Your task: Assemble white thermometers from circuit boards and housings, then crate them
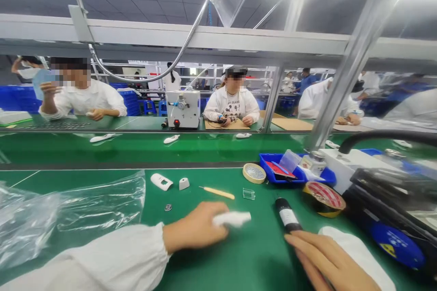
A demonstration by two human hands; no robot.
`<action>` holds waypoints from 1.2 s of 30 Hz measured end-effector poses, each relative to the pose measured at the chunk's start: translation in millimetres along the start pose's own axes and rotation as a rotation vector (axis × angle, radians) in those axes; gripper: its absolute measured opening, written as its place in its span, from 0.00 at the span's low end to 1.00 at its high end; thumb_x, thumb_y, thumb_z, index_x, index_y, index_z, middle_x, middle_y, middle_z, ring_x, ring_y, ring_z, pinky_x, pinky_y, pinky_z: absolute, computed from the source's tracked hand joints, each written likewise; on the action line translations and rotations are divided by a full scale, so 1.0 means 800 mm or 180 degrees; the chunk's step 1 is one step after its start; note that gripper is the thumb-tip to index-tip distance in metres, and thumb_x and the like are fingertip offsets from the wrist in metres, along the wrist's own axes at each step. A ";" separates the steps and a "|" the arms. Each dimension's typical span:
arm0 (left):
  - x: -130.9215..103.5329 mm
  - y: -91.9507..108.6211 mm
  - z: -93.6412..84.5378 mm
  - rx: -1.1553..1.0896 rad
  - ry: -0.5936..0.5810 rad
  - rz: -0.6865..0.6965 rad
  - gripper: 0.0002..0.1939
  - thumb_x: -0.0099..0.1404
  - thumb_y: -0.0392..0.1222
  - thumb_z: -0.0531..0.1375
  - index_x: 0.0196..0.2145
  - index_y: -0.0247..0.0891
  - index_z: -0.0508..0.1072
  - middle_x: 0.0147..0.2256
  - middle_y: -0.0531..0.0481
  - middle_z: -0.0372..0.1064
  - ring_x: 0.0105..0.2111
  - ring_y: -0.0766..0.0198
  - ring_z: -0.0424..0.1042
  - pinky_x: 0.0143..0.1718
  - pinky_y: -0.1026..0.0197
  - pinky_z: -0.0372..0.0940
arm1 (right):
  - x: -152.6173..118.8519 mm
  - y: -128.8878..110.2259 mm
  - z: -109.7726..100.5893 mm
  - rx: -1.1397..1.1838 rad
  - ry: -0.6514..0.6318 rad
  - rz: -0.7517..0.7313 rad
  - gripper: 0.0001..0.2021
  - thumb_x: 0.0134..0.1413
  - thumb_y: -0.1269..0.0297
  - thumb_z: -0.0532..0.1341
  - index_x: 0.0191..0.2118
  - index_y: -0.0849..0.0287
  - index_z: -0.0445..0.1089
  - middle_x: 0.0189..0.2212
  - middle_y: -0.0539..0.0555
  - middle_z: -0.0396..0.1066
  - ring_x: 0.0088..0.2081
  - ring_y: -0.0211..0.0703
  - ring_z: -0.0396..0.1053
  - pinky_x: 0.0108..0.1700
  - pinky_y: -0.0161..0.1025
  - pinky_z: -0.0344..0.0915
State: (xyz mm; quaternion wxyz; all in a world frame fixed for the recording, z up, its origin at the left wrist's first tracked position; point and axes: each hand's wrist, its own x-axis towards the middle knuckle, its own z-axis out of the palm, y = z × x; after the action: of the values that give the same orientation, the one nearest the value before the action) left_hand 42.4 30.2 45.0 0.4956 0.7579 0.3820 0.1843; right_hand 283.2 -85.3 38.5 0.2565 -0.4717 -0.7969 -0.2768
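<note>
From where I stand, the left hand (pixel 200 226) has its fingers closed around a slim white piece (pixel 235 218), probably plastic, though it is too blurred to be sure; its free end points to the right, just above the green work surface (pixel 235 259). Over on the other side, the right hand (pixel 327 257) has its fingers fairly straight and close together, touching the near end of a black cylindrical tool with a white label (pixel 287 214); I can't tell whether they close around it. Beyond the left hand lie a white oval shell with an opening (pixel 159 181), a small white cap (pixel 184 184), a small round silvery disc (pixel 168 208), a thin pick with a yellow handle (pixel 219 192) and a little clear plastic frame (pixel 249 194). A shallow round dish of small metal parts (pixel 254 173) sits just beside a blue plastic tray (pixel 282 179), with a wide roll of tape (pixel 324 198) near the tray. Crumpled clear plastic bags (pixel 99 202) spread out at the left. Across the green belt (pixel 205 150), a person in a white jacket (pixel 232 104) works with both hands on a brown board.
</note>
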 end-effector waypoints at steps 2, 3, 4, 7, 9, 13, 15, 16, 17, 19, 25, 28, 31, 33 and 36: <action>-0.034 -0.012 0.002 0.0414 -0.0046 0.0136 0.11 0.47 0.33 0.58 0.31 0.39 0.74 0.28 0.54 0.68 0.28 0.65 0.64 0.29 0.64 0.56 | 0.024 -0.043 0.012 0.0215 -0.0042 0.0084 0.15 0.59 0.58 0.48 0.45 0.57 0.66 0.35 0.55 0.73 0.33 0.43 0.72 0.32 0.33 0.70; -0.046 -0.017 0.002 0.0560 -0.0045 0.0165 0.11 0.47 0.34 0.58 0.31 0.39 0.74 0.29 0.53 0.68 0.29 0.64 0.64 0.30 0.64 0.56 | 0.034 -0.066 0.022 0.0338 -0.0026 0.0026 0.17 0.60 0.56 0.47 0.45 0.58 0.65 0.34 0.55 0.73 0.32 0.43 0.72 0.31 0.34 0.70; -0.056 -0.022 0.002 0.0647 -0.0031 0.0142 0.12 0.48 0.35 0.57 0.33 0.39 0.74 0.29 0.53 0.68 0.28 0.65 0.64 0.30 0.65 0.56 | 0.043 -0.088 0.033 0.0461 -0.0110 0.0031 0.18 0.60 0.54 0.46 0.46 0.59 0.65 0.34 0.55 0.73 0.32 0.43 0.72 0.30 0.35 0.70; -0.075 -0.035 -0.005 0.0487 -0.0022 -0.0127 0.13 0.49 0.37 0.57 0.36 0.38 0.71 0.26 0.54 0.67 0.24 0.66 0.63 0.25 0.66 0.55 | 0.058 -0.135 0.064 0.0798 -0.0165 0.0183 0.18 0.62 0.56 0.43 0.38 0.58 0.66 0.26 0.53 0.72 0.25 0.42 0.70 0.26 0.37 0.67; -0.083 -0.045 -0.014 0.0313 0.0032 -0.0170 0.19 0.48 0.40 0.60 0.41 0.38 0.69 0.30 0.52 0.68 0.27 0.64 0.65 0.28 0.64 0.58 | 0.064 -0.145 0.075 0.0992 -0.0325 0.0316 0.16 0.62 0.58 0.42 0.35 0.57 0.64 0.23 0.51 0.70 0.23 0.41 0.69 0.24 0.36 0.66; -0.098 -0.064 -0.042 -0.0087 0.0746 0.0143 0.28 0.50 0.45 0.62 0.49 0.40 0.62 0.47 0.44 0.62 0.46 0.57 0.62 0.48 0.58 0.56 | 0.081 -0.133 0.065 0.1062 -0.0640 0.0537 0.13 0.61 0.58 0.45 0.33 0.56 0.63 0.22 0.49 0.68 0.23 0.40 0.68 0.24 0.35 0.65; -0.103 -0.074 -0.057 -0.0293 0.1130 0.0142 0.22 0.54 0.45 0.58 0.47 0.41 0.63 0.47 0.44 0.62 0.48 0.56 0.61 0.49 0.56 0.54 | 0.089 -0.126 0.058 0.1115 -0.0412 0.0830 0.12 0.60 0.56 0.47 0.35 0.55 0.62 0.24 0.49 0.69 0.24 0.40 0.69 0.24 0.33 0.65; -0.106 -0.079 -0.063 -0.0394 0.1268 0.0094 0.19 0.56 0.45 0.57 0.45 0.41 0.64 0.46 0.45 0.63 0.47 0.56 0.61 0.48 0.56 0.55 | 0.092 -0.124 0.057 0.1148 -0.0247 0.1043 0.11 0.60 0.57 0.47 0.38 0.55 0.62 0.24 0.49 0.70 0.24 0.39 0.69 0.24 0.31 0.65; -0.108 -0.083 -0.068 -0.0478 0.1389 0.0052 0.17 0.57 0.45 0.56 0.44 0.42 0.65 0.45 0.45 0.63 0.47 0.56 0.62 0.47 0.56 0.56 | 0.093 -0.124 0.057 0.1170 -0.0136 0.1192 0.11 0.60 0.57 0.47 0.39 0.56 0.61 0.24 0.49 0.70 0.22 0.38 0.69 0.23 0.30 0.64; -0.110 -0.090 -0.076 -0.0585 0.1561 0.0026 0.15 0.57 0.45 0.56 0.42 0.42 0.66 0.44 0.46 0.63 0.46 0.56 0.62 0.46 0.55 0.57 | 0.094 -0.125 0.063 0.1156 -0.0283 0.1128 0.11 0.60 0.57 0.46 0.36 0.55 0.61 0.19 0.47 0.68 0.18 0.38 0.66 0.19 0.30 0.61; -0.113 -0.094 -0.080 -0.0688 0.1612 0.0071 0.11 0.57 0.44 0.55 0.40 0.43 0.68 0.44 0.47 0.62 0.44 0.58 0.63 0.46 0.55 0.57 | 0.102 -0.128 0.064 0.1449 -0.0744 0.1316 0.13 0.60 0.55 0.45 0.36 0.53 0.62 0.19 0.46 0.66 0.18 0.37 0.65 0.19 0.30 0.61; -0.114 -0.094 -0.079 -0.0682 0.1531 0.0043 0.11 0.58 0.43 0.55 0.40 0.44 0.67 0.44 0.48 0.61 0.44 0.58 0.63 0.45 0.55 0.58 | 0.104 -0.128 0.061 0.1322 -0.0725 0.1366 0.14 0.59 0.53 0.45 0.32 0.53 0.62 0.15 0.44 0.64 0.16 0.38 0.63 0.17 0.30 0.59; -0.115 -0.096 -0.077 -0.0621 0.1512 0.0031 0.11 0.57 0.42 0.55 0.40 0.44 0.67 0.44 0.48 0.61 0.45 0.58 0.62 0.46 0.56 0.58 | 0.105 -0.131 0.061 0.1142 -0.1192 0.1075 0.17 0.57 0.51 0.46 0.24 0.53 0.59 0.12 0.44 0.61 0.13 0.37 0.60 0.14 0.30 0.56; -0.114 -0.097 -0.076 -0.0581 0.1480 0.0037 0.11 0.57 0.42 0.55 0.40 0.45 0.67 0.44 0.49 0.61 0.45 0.59 0.62 0.46 0.56 0.58 | 0.106 -0.133 0.061 0.1123 -0.0959 0.1238 0.14 0.59 0.53 0.46 0.30 0.53 0.61 0.14 0.44 0.63 0.15 0.37 0.62 0.16 0.29 0.58; -0.113 -0.100 -0.074 -0.0650 0.1455 0.0019 0.11 0.57 0.42 0.55 0.40 0.45 0.67 0.44 0.49 0.60 0.44 0.59 0.62 0.45 0.56 0.58 | 0.105 -0.138 0.064 0.0852 -0.0551 0.1049 0.15 0.60 0.54 0.43 0.34 0.54 0.62 0.16 0.45 0.65 0.16 0.37 0.64 0.18 0.30 0.59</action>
State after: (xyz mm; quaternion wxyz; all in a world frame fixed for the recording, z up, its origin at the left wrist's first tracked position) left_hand -86.6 14.8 8.8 0.4698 0.6437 0.4613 0.3900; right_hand 141.4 -43.7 35.8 0.2893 -0.5793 -0.7577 -0.0815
